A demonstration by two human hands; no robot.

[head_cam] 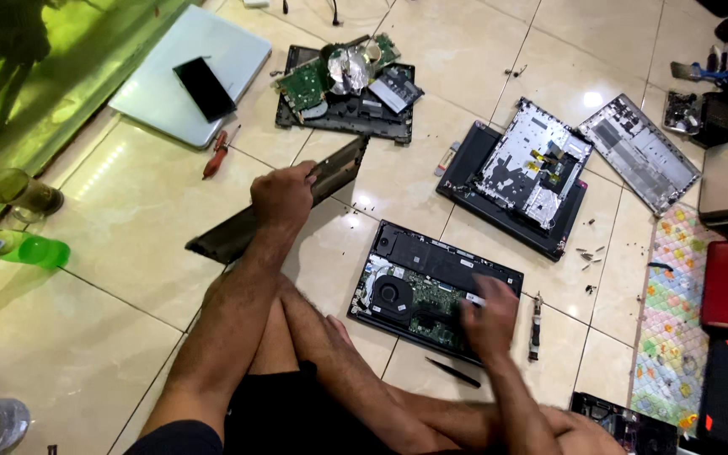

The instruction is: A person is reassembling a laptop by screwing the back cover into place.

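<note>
A glossy cream tiled floor [120, 295] serves as the work surface, crowded with stripped laptops, loose boards and scattered screws [590, 253]. The person sits cross-legged on it. The left hand [282, 195] is clenched around the edge of a dark laptop bottom cover [280, 204], held tilted above the tiles, clear of the machine. The right hand [489, 313] is blurred over the opened laptop chassis [431, 286], which lies just in front of the knees with its fan and board exposed; it seems to pinch a small pale tool or part, though I cannot tell its grip for certain.

The risks, as I judge them: the cover is held by one edge only, so it could slip and crack on the tile or drop onto the bare board. A hurried right hand may scrape components or tear a ribbon. Black tweezers [455, 372] and a small screwdriver [535, 329] lie close by, easy to knock. Screws from different machines could mix.
</note>
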